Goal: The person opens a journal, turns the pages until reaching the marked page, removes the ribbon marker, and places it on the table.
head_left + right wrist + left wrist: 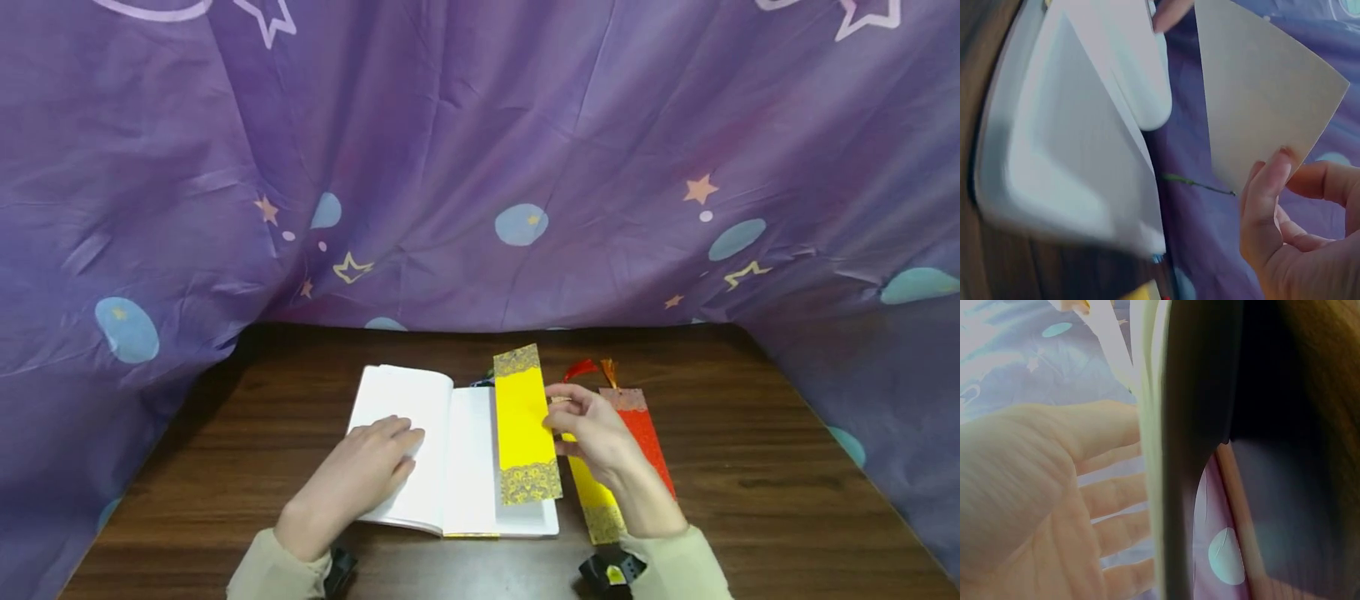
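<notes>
A: Where's the yellow bookmark [521, 421]?

B: In the right hand [600, 433]. Thumb and fingers pinch one long edge, and the rest juts leftward from the fingertips, lifted over the open notebook [468, 450]. Its front has a patterned band at each end; its back is plain and pale.

A: And that green tassel [1177, 179]?

B: Just past the right fingertips. I can't tell what it's tied to.

A: What's the left hand [367, 458] doing?

B: Resting on the left page, fingers relaxed. The right page lies between the two hands, partly hidden behind the bookmark.

A: Is anything in the notebook?

B: A yellow strip [471, 536] shows at its near edge, closer to the person than the fingers of either hand. I can't say whether it's between pages or underneath.

A: What else is about?

B: A second yellow bookmark [602, 512] below the right fingers, and a red bookmark [641, 429] to their right. The hand and wrist block part of both. A red tassel [580, 369] and an orange tassel [609, 372] lie just beyond those fingers, on the wooden table [765, 467]. Past everything hangs a purple curtain [450, 167].
</notes>
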### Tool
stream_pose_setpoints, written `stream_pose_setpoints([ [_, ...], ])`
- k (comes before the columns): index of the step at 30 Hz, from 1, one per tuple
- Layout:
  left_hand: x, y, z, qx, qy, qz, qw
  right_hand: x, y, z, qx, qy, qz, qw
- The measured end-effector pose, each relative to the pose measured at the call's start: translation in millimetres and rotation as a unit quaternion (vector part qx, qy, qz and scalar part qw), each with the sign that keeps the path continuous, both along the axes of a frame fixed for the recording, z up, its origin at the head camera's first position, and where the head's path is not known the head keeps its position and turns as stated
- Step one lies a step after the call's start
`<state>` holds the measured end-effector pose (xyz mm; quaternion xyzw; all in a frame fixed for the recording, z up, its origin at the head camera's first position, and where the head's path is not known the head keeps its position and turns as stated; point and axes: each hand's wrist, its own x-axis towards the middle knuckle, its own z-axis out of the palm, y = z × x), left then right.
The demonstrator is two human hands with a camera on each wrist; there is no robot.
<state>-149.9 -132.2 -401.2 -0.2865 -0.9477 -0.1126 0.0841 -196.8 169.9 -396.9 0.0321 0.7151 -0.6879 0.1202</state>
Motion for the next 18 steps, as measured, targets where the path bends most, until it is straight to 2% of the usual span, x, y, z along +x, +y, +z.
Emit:
stream_pose_setpoints([
  [10,-1.2,-0.6,-1.5,-0.007,-0.016,0.013,0.9998,-7.4,62,19.8,0.026,0.014,0.049,0.9984],
  [18,-0.3,0.9,-0.3,-0.003,-0.018,0.008,0.9998,-15.4,117,35.5,0.087,0.035,0.071,0.9930],
])
